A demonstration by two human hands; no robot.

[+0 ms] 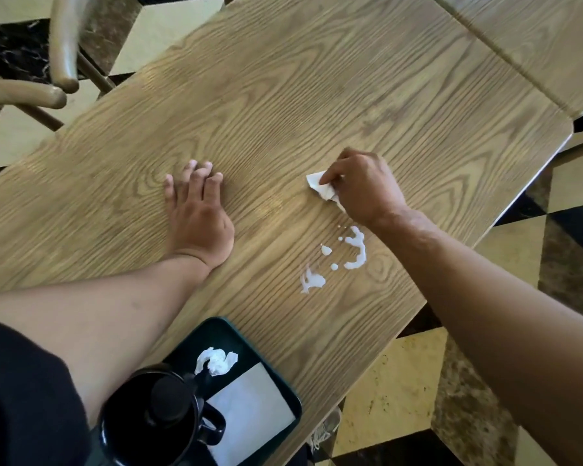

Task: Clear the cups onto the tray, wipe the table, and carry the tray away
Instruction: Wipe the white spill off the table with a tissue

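Black cups (155,415) on the tray (283,395), wiping underway: right hand (364,186) fingers pinching a napkin (320,186), left hand (196,210) flat on bench (283,95), white spill (350,253) probably next

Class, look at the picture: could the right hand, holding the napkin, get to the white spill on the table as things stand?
Probably yes. The right hand grips the napkin on the table just beyond the white spill, with only bare wood between them. The left hand rests flat well to the side, out of the way.
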